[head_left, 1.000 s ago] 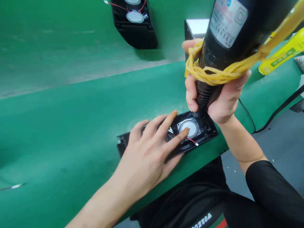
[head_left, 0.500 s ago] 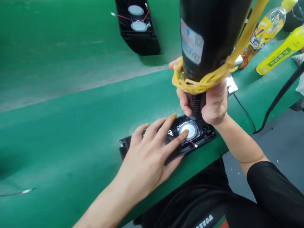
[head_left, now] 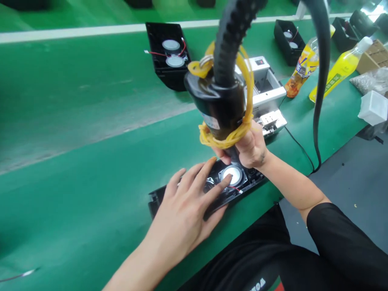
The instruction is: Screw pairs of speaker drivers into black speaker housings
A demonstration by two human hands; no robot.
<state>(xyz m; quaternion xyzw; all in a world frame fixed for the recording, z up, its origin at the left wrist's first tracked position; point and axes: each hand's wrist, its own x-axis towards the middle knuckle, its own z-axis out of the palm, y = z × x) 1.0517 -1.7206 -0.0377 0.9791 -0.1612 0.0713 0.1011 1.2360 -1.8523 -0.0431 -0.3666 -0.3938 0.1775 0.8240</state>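
Observation:
My right hand [head_left: 253, 147] is wrapped round the lower part of a black electric screwdriver [head_left: 222, 103], which stands nearly upright with yellow bands tied about it. The screwdriver's tip is hidden, near the far edge of a round speaker [head_left: 233, 176]. That speaker sits in a long black speaker housing [head_left: 226, 203] lying on the green bench. My left hand [head_left: 184, 202] spans the housing and holds it, fingers spread over the top, thumb along the near side. One fingertip rests on the speaker. A red wire with a white plug [head_left: 240, 191] lies beside the speaker.
Another black housing with two speakers [head_left: 175, 61] stands further back. Right of the screwdriver is a white-and-grey device [head_left: 268, 91]. Two drink bottles [head_left: 304, 66] and a white plastic box [head_left: 373, 108] are at the right. A black cable [head_left: 319, 93] hangs down there.
The view has tilted up, showing more of the bench's far side. The screwdriver's top has come into view, lower and tilted leftward. My left hand stays on the housing.

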